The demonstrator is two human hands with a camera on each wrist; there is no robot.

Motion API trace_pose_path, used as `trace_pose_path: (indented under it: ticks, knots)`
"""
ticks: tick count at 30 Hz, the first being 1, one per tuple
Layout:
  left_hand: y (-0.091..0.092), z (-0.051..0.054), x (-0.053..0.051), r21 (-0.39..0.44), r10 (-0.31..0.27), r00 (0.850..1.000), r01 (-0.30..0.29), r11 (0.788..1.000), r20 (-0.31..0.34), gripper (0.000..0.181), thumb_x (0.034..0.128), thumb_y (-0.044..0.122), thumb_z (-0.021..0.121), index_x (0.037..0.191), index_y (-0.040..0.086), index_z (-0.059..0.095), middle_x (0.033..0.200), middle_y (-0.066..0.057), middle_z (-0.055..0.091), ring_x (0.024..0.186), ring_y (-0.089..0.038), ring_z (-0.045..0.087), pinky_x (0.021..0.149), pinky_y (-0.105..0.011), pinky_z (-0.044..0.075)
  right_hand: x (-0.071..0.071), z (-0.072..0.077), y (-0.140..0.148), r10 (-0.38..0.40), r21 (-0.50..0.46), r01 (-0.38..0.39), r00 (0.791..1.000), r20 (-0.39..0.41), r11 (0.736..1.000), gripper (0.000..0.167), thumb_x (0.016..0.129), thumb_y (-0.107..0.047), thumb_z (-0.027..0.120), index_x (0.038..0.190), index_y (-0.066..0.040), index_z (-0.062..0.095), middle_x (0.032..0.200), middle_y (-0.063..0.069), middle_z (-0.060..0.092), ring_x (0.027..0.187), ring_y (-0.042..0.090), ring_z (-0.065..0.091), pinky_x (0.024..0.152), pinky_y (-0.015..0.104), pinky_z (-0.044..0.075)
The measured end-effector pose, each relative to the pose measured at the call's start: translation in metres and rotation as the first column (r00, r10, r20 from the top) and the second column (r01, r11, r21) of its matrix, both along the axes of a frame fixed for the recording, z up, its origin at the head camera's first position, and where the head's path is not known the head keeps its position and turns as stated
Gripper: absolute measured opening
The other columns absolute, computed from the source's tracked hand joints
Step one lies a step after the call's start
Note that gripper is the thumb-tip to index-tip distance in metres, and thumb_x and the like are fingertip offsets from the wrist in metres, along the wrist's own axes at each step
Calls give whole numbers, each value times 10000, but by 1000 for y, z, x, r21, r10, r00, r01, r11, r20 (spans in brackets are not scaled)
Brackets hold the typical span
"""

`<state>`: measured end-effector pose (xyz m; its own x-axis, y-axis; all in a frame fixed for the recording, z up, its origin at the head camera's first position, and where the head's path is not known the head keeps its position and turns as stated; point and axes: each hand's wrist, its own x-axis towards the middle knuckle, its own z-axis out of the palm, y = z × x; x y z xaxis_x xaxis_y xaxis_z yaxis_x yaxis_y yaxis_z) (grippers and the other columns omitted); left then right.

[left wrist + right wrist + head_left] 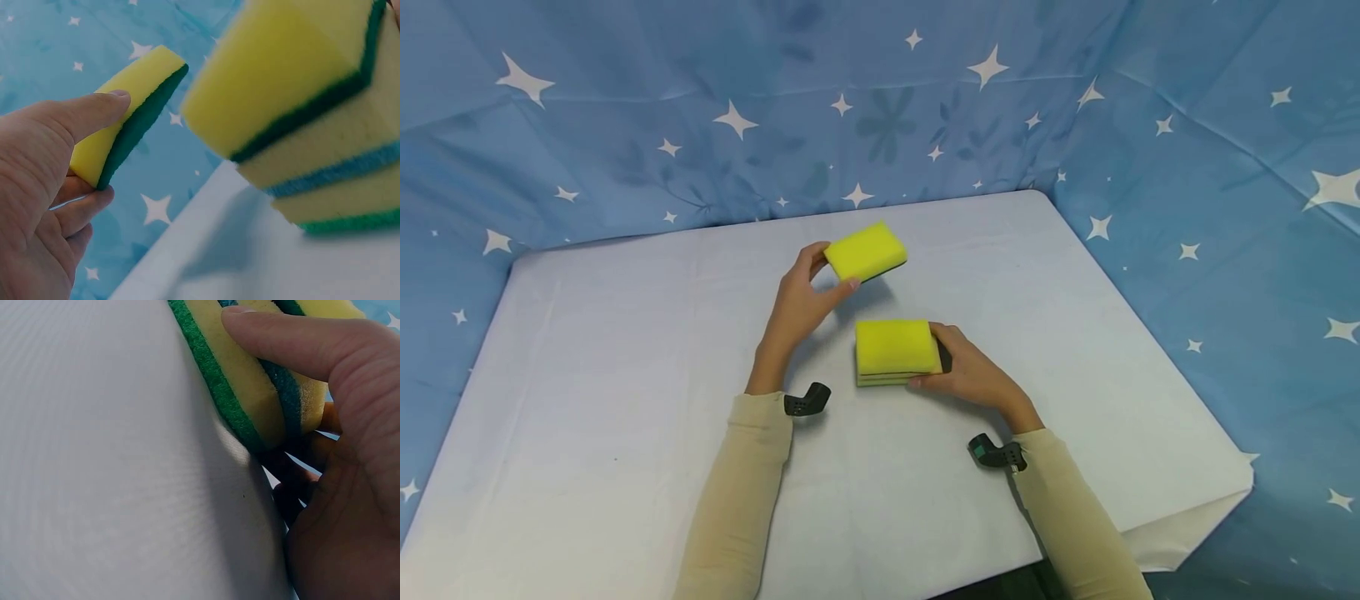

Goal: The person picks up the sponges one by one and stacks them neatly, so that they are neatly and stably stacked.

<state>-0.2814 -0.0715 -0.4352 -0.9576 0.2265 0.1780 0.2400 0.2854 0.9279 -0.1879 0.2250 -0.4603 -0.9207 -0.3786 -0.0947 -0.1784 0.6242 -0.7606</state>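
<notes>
In the head view my left hand [801, 300] pinches a yellow sponge [867, 252] by its left end and holds it tilted, off the table. The left wrist view shows the thumb on this sponge's yellow foam [153, 65] and fingers near its dark green scouring side. Nearer to me lies a stack of three sponges [895, 348]. On top is a bright yellow one with a dark green layer; below are two beige ones [312, 144], with a blue and a green layer. My right hand [977, 375] grips the stack's right end, thumb against the lower sponges [250, 394].
A white cloth covers the table [625, 375], and its right front corner [1187, 525] hangs in a fold. Blue curtains [775, 108] with white stars stand behind the table and along its sides. Dark wrist cameras [807, 400] sit on both sleeves.
</notes>
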Motion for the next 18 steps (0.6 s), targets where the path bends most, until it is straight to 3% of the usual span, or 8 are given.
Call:
trace_pose_path:
  ticks: [9, 18]
  knots:
    - [0, 29, 11, 12, -34, 998, 35, 999, -56, 811, 966, 426, 814, 1610, 125, 422, 1601, -25, 491, 1483, -167, 461, 1196, -449, 391, 1, 2, 0, 0, -5, 0, 1000, -2, 1000, 947, 878, -414, 882, 1612, -75, 388, 1468, 155, 501, 1295, 328, 486, 1143, 601, 378]
    - [1, 42, 18, -9, -36, 996, 36, 999, -78, 784, 968, 397, 823, 1600, 140, 437, 1598, -4, 498, 1481, -155, 461, 1204, -450, 378, 0, -2, 0, 1, -9, -1, 1000, -6, 1000, 930, 875, -405, 883, 1602, -81, 401, 1458, 142, 502, 1287, 320, 484, 1143, 593, 378]
